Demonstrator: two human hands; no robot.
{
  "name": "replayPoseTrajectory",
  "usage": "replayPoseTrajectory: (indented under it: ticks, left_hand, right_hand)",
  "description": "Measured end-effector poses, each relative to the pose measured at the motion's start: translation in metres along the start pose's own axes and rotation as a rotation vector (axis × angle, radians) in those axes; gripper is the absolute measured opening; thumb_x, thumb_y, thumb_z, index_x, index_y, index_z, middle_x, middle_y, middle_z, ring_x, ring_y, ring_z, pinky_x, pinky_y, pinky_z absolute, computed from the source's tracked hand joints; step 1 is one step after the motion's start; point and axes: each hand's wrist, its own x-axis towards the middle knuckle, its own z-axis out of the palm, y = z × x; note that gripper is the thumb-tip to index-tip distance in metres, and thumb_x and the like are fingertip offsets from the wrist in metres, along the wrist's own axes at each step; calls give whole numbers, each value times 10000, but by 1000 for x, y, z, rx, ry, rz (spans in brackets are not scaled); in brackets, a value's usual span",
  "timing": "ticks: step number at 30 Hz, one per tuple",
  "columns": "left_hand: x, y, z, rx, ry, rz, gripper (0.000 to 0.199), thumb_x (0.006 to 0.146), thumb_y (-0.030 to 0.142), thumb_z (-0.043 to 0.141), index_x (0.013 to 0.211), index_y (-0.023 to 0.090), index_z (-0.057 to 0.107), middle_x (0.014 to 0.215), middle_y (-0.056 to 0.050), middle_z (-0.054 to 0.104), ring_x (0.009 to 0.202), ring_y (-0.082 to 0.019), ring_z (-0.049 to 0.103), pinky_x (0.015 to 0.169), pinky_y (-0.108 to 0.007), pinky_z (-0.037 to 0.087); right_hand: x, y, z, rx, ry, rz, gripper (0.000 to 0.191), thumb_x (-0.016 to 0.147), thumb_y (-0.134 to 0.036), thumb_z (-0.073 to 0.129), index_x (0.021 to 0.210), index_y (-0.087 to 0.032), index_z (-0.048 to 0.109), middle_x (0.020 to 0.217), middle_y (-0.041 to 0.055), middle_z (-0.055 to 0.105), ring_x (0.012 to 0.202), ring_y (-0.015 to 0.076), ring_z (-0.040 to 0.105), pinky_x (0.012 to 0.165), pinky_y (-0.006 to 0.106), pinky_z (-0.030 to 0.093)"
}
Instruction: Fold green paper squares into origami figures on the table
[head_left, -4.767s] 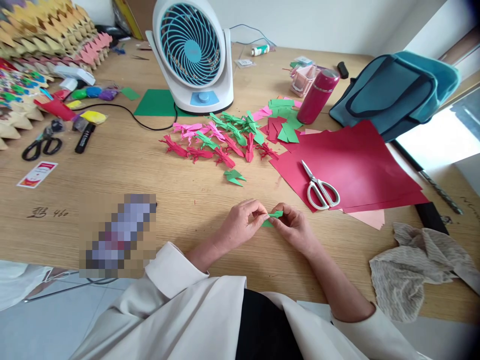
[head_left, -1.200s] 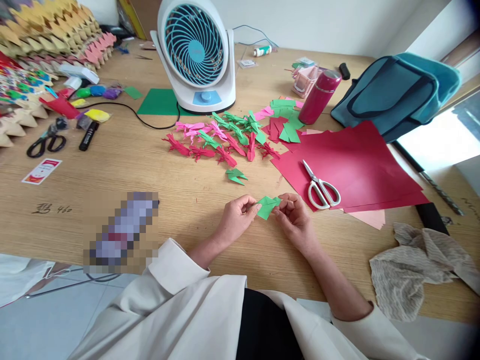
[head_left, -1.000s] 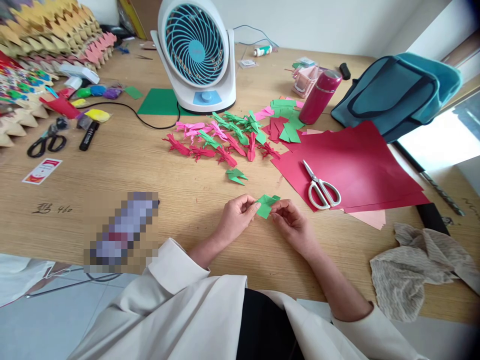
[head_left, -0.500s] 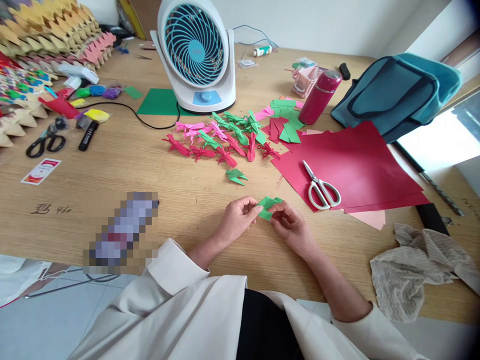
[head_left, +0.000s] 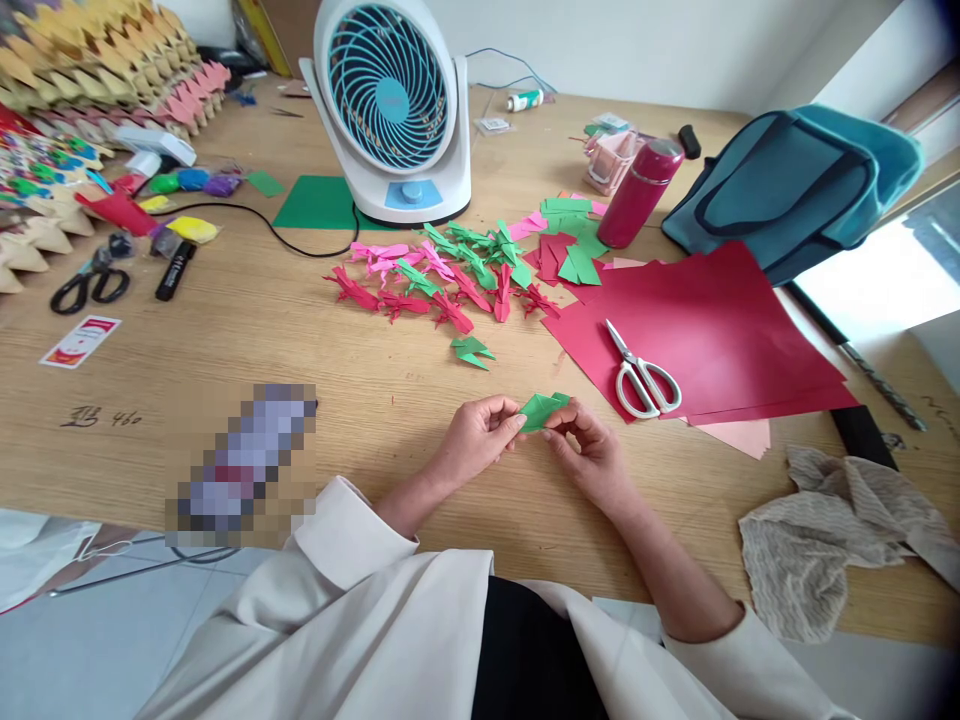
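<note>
Left hand [head_left: 484, 436] and right hand [head_left: 589, 450] are pinching opposite sides of the folded green paper [head_left: 539, 411] just above the counter [head_left: 315, 340], with a loose green folded piece [head_left: 472, 351] lying beyond, white-handled scissors [head_left: 643, 380] resting on red sheets [head_left: 701, 330] to the right, and a fan [head_left: 390, 100] standing behind.

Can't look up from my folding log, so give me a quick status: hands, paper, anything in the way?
Left hand and right hand both on green paper, partly folded. White-handled scissors nearby, not between them.
</note>
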Motion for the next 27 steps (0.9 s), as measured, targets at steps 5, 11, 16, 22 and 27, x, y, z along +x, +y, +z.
replayPoseTrajectory:
  ticks: [5,11,16,22,27]
  left_hand:
    - [0,1,0,18,1,-16,250,831,398,611,832,148,611,662,8,617,499,-71,513,372,-146,357]
    - [-1,5,2,51,3,15,213,831,360,610,783,153,604,645,17,613,508,-65,524,444,-158,389]
    - [-1,2,3,85,1,47,187,842,321,596,748,160,587,644,20,620,509,-65,528,501,-173,414]
    - [-2,-3,4,172,-5,101,178,870,288,572,751,158,598,667,14,627,543,-76,545,549,-184,437]
    - [-4,-4,4,261,-3,120,182,885,285,553,758,163,598,669,15,633,552,-85,560,553,-186,434]
  right_hand:
    - [1,-2,0,41,16,26,56,917,-267,633,886,-234,601,797,3,530,741,157,500,683,313,425]
    - [2,-1,2,127,38,82,94,911,-323,648,883,-243,606,821,12,554,772,167,530,700,321,456]
    - [4,-4,6,229,92,141,184,865,-394,700,847,-235,610,805,11,586,752,161,549,687,307,469]
    - [4,-2,8,315,125,184,185,851,-368,726,835,-231,603,769,-6,579,722,140,537,678,283,453]
    - [3,0,8,281,135,206,223,847,-406,723,834,-227,590,765,-2,577,707,142,533,653,282,446]
